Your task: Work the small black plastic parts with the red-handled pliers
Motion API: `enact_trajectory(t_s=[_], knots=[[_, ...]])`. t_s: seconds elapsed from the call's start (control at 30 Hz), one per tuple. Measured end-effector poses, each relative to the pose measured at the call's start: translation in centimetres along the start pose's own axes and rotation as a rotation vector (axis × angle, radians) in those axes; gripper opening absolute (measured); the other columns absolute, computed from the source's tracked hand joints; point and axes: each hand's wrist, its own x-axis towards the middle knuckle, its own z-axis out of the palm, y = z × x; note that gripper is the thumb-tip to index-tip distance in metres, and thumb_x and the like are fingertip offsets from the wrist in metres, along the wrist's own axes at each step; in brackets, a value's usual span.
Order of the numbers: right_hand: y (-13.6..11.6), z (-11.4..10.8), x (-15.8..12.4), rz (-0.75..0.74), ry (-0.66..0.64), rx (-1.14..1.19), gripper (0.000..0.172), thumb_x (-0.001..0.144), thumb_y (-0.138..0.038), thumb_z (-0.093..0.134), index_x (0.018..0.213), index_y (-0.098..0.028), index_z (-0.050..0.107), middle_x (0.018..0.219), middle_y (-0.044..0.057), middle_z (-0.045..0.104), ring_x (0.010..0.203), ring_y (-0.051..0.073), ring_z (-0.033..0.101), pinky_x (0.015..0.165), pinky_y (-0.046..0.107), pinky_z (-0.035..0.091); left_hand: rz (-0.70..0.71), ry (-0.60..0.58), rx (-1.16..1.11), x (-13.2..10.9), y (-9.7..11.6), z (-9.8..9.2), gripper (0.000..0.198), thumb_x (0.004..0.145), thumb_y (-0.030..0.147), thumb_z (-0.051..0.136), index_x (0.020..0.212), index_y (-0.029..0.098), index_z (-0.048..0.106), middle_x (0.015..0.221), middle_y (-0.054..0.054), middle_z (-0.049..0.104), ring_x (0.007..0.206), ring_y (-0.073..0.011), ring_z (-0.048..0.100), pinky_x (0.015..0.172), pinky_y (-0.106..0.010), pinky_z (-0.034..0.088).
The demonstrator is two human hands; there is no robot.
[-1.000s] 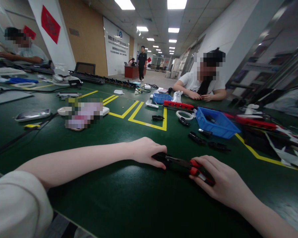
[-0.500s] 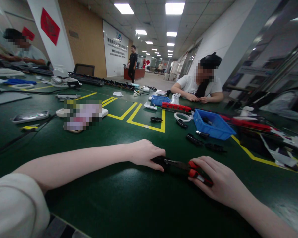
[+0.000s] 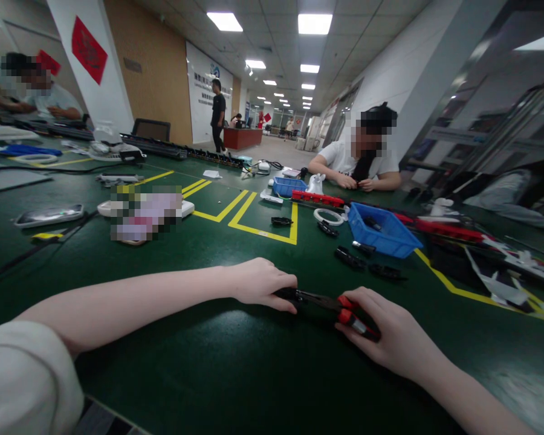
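My left hand (image 3: 263, 283) is closed on a small black part (image 3: 288, 294), pinched between thumb and fingers just above the green table (image 3: 199, 374). Most of that part is hidden by the fingers. Red-and-black handled pliers (image 3: 354, 321) lie in the grip of my right hand (image 3: 385, 329). Their long narrow jaws point left and reach the black part; whether they clamp it, I cannot tell. Beyond my hands, several similar black parts (image 3: 350, 258) lie scattered on the table.
A blue bin (image 3: 385, 238) with black pieces inside stands right of centre, beside a white ring-shaped coil (image 3: 329, 216). Phones (image 3: 49, 214) lie at the left. Yellow tape (image 3: 263, 234) marks the tabletop. Across the table sits a person (image 3: 358, 157) with both hands together.
The whole view has shifted slightly. Both hands keep their hold, with the pliers still at the black part. A person standing in the background has moved left.
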Motion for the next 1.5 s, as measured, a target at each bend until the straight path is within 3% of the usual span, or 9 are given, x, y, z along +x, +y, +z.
enact_trajectory(t_s=[0.2, 0.63, 0.97, 1.5], knots=[[0.4, 0.3, -0.3, -0.031, 0.05, -0.056, 0.03, 0.081, -0.025, 0.059, 0.11, -0.022, 0.056, 0.101, 0.008, 0.068, 0.086, 0.021, 0.068, 0.074, 0.033, 0.058, 0.001, 0.005, -0.058, 0.0, -0.2, 0.1, 0.042, 0.091, 0.059, 0.052, 0.101, 0.019, 0.056, 0.079, -0.002, 0.068, 0.063, -0.0165, 0.063, 0.054, -0.025, 0.039], [0.7, 0.9, -0.6, 0.058, -0.009, 0.066, 0.035, 0.078, -0.024, 0.058, 0.113, -0.024, 0.054, 0.1, 0.005, 0.068, 0.084, 0.02, 0.067, 0.073, 0.034, 0.058, -0.016, 0.01, -0.021, -0.1, 0.1, 0.1, 0.043, 0.089, 0.06, 0.055, 0.104, 0.02, 0.056, 0.081, -0.002, 0.069, 0.068, -0.0178, 0.064, 0.06, -0.026, 0.041], [0.7, 1.1, -0.8, -0.034, 0.086, -0.04, 0.036, 0.079, -0.023, 0.057, 0.115, -0.022, 0.052, 0.104, 0.009, 0.065, 0.089, 0.022, 0.066, 0.077, 0.036, 0.057, 0.019, 0.014, 0.016, 0.0, 0.3, 0.0, 0.041, 0.091, 0.058, 0.052, 0.105, 0.019, 0.056, 0.079, -0.003, 0.068, 0.067, -0.0188, 0.064, 0.06, -0.027, 0.041], [0.0, 0.5, -0.4, -0.059, 0.085, -0.069, 0.034, 0.076, -0.021, 0.058, 0.11, -0.02, 0.054, 0.1, 0.008, 0.066, 0.087, 0.021, 0.066, 0.075, 0.034, 0.057, -0.006, 0.022, -0.088, -0.2, 0.2, 0.1, 0.041, 0.084, 0.057, 0.063, 0.104, 0.022, 0.057, 0.082, 0.001, 0.067, 0.068, -0.0158, 0.063, 0.065, -0.025, 0.042]])
